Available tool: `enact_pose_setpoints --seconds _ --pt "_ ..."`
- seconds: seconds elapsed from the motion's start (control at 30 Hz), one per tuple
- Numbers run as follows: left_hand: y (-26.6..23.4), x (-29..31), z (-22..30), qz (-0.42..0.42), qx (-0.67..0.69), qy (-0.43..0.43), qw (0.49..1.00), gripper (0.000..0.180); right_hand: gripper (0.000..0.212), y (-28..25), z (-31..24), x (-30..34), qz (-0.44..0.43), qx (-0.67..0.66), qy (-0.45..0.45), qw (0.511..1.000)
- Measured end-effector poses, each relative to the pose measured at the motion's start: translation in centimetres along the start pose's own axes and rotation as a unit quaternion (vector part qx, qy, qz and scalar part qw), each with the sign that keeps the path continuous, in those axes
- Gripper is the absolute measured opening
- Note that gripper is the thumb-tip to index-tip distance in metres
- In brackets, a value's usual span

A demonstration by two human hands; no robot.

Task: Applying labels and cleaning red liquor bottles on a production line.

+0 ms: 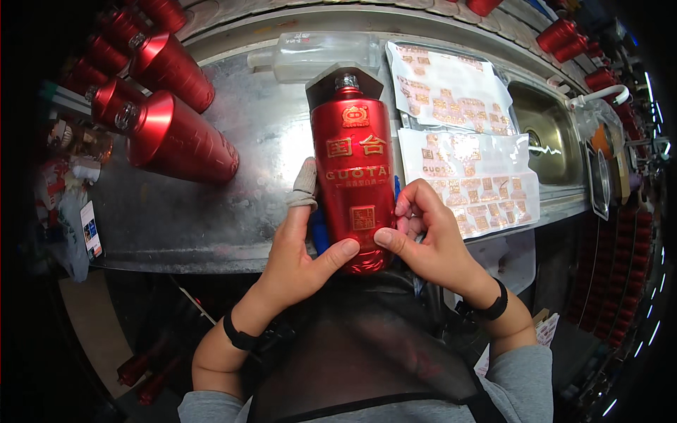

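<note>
A glossy red bottle (pixel 355 190) with gold decals lies face up in front of me, its neck pointing away. My left hand (pixel 303 243) grips its lower left side, the thumb on the front and a pale cover on one finger. On the lower right side, my right hand (pixel 430 240) presses its thumb to the front, the other fingers curled at the edge. Behind the neck shows a dark angular support (pixel 321 88). Something blue (pixel 319 231) peeks out under the bottle. To the right lie decal sheets (pixel 486 201) with gold and red prints.
Several red bottles (pixel 185 144) stand at the left of the metal worktop (pixel 261 204). A clear bottle (pixel 328 56) lies at the back. Past a second decal sheet (pixel 451 88) is a sink (pixel 557 134) with a white tap (pixel 599 95). A phone (pixel 91 229) sits at the left edge.
</note>
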State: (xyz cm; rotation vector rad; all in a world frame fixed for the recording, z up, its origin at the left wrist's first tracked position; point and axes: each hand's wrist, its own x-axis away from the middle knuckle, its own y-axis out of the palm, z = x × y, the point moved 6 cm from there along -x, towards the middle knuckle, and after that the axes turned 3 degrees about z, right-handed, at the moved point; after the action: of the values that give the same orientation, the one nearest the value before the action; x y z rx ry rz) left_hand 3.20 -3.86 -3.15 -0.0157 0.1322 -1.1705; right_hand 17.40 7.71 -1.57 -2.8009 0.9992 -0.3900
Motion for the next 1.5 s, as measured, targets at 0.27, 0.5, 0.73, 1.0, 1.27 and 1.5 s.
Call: enact_pose_setpoints --seconds 0.27,0.5,0.73,1.0,1.27,1.5 --pt "-0.2 -0.1 0.1 -0.009 0.009 0.01 1.0 0.099 0.037 0.2 0.3 0.0 -0.007 -0.021 0.009 1.0" --pt "-0.3 -0.1 -0.7 0.005 0.02 -0.003 1.0 0.097 0.04 0.6 0.0 0.0 0.005 -0.017 0.005 1.0" --pt "-0.4 0.0 -0.9 0.017 0.039 -0.009 0.999 0.096 0.042 0.7 0.1 0.0 -0.005 -0.005 0.004 1.0" --pt "-0.4 0.0 -0.8 0.008 0.032 -0.01 0.999 0.098 0.043 0.6 0.2 -0.2 -0.01 -0.003 0.003 1.0" --pt "-0.4 -0.2 -0.7 -0.003 0.035 -0.007 0.999 0.099 0.04 0.6 0.3 -0.3 -0.013 -0.049 0.023 0.998" --pt "0.3 -1.1 0.1 0.044 0.081 -0.021 0.996 0.094 0.036 0.7 0.7 -0.5 0.015 -0.06 0.034 0.997"
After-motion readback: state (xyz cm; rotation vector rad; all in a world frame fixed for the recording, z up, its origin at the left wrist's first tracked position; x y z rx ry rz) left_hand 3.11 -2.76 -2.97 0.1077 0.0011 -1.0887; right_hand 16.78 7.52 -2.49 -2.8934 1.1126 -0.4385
